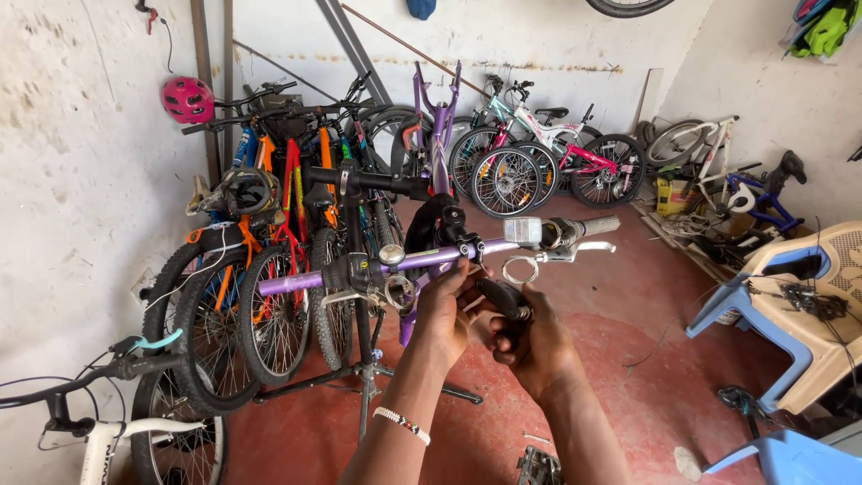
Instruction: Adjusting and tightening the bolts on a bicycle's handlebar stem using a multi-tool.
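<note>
Whitewashed walls and a worn red concrete floor (628,359) are framing a cramped bicycle workshop, with rows of parked bikes leaning along the left and back of the frame and a pink helmet (187,98) hanging at the upper left. At the centre of the frame, a purple bicycle frame (437,117) is sitting clamped on a black repair stand (364,359), and its purple metal handlebar (422,259) is running across the middle, tilting slightly upward toward the right. That bar is carrying a round silver bell (391,254), a silver brake lever with a grey grip (579,241) at its right end, and a loop of thin silver cable (520,269) dangling just under it. The left hand (444,314), wearing a white beaded bracelet (401,424) at the wrist, is reaching up with fingers curled, touching the underside of the bar near the stem. The right hand (534,346) is closing around a small black handlebar part (503,299), possibly a shifter or grip piece, holding it just below the bar; its exact shape is hard to make out. At the right of the frame, a beige plastic chair (826,296) is holding a black bicycle component (813,301), with a blue plastic chair (790,458) at the lower right corner.
</note>
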